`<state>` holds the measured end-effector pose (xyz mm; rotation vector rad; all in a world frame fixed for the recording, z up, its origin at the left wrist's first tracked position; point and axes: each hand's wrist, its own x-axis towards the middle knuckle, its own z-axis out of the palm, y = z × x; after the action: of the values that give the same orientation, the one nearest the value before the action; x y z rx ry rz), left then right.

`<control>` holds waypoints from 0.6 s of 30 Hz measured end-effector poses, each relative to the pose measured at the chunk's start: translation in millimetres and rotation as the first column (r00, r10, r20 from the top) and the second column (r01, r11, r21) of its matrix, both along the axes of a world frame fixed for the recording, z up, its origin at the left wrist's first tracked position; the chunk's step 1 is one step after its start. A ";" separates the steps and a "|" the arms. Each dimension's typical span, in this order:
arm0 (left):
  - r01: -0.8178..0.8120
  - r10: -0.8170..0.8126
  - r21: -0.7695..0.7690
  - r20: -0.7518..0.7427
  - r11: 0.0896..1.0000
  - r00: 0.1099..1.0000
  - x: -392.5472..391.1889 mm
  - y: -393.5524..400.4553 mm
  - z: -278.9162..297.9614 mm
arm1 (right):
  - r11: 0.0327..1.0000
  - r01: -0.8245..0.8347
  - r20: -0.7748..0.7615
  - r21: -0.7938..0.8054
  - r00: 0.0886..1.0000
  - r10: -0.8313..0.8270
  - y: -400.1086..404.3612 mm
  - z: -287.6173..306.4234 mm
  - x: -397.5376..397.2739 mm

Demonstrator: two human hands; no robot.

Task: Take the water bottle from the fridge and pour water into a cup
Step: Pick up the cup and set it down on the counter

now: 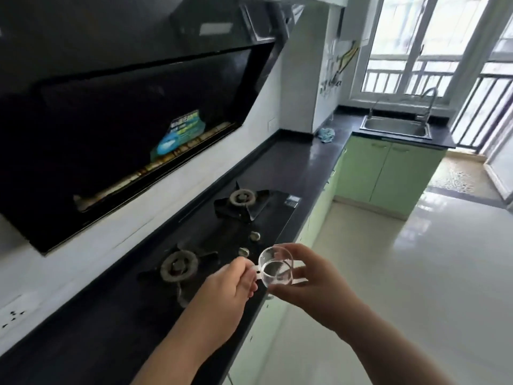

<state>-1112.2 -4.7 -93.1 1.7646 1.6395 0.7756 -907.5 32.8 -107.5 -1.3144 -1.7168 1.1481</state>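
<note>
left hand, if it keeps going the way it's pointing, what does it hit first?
Probably the glass cup. The left hand points up and right, its fingertips at the cup's handle side, with the right hand holding the cup just beyond. Depth is unclear.

Hood sticker (180,134) text blurred, unreadable

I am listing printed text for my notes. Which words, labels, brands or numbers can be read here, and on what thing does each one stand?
None can be read.
Blue-green sticker on the range hood: it carries print, too blurred to read.
Small label at the far corner of the gas hob: too small to read.
Glass cup, held by both hands: no print visible.
</note>
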 end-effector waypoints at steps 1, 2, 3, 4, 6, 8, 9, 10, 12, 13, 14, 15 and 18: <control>0.022 -0.022 0.010 0.003 1.000 1.000 13.5 11.4 2.4 | 1.000 0.028 -0.015 -0.003 1.000 -0.028 7.1 1.3 13.6; 0.043 -0.043 0.021 0.003 0.999 0.999 27.0 23.5 4.3 | 0.999 0.054 -0.028 -0.005 0.998 -0.054 14.7 2.3 27.5; 0.063 -0.063 0.030 -0.004 0.998 0.998 40.2 35.0 6.2 | 0.997 0.074 -0.033 -0.006 0.997 -0.074 22.4 3.1 40.8; 0.084 -0.084 0.035 -0.016 0.996 0.996 53.4 46.4 7.6 | 0.996 0.088 -0.031 -0.003 0.996 -0.089 30.2 4.6 54.1; 0.121 -0.120 0.040 -0.029 0.992 0.992 79.1 68.3 9.2 | 0.994 0.107 -0.020 0.017 0.994 -0.107 45.2 8.9 80.4; 0.147 -0.145 0.041 -0.033 0.988 0.989 104.4 90.4 11.0 | 0.991 0.131 -0.017 0.023 0.991 -0.130 60.2 14.3 106.0; 0.158 -0.157 0.041 -0.037 0.987 0.987 116.8 101.8 11.3 | 0.990 0.142 -0.017 0.018 0.990 -0.142 68.3 16.2 118.5; 0.168 -0.167 0.041 -0.040 0.985 0.985 128.9 113.5 11.0 | 0.988 0.151 -0.013 0.015 0.989 -0.151 76.9 17.3 130.6; 0.182 -0.181 0.045 -0.036 0.982 0.983 152.7 136.5 9.9 | 0.986 0.166 -0.001 0.007 0.986 -0.166 95.3 18.0 154.5; 0.189 -0.188 0.044 -0.030 0.981 0.982 164.3 148.0 8.5 | 0.985 0.175 0.002 0.000 0.984 -0.175 105.3 18.0 166.1; 0.198 -0.197 0.039 -0.026 0.979 0.980 175.3 159.6 6.8 | 0.983 0.185 0.005 -0.008 0.983 -0.185 115.6 17.9 177.2; 0.208 -0.207 0.032 -0.025 0.978 0.978 185.7 171.5 5.2 | 0.981 0.195 0.010 -0.015 0.981 -0.195 126.1 17.5 187.4; 0.229 -0.229 0.015 -0.013 0.973 0.973 211.3 210.8 -0.1 | 0.973 0.230 0.015 -0.027 0.973 -0.230 158.9 14.5 212.4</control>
<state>-900.8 206.1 -93.2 1.9313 1.4074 0.6746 -695.1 191.7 -93.0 -1.4963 -1.5137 1.0360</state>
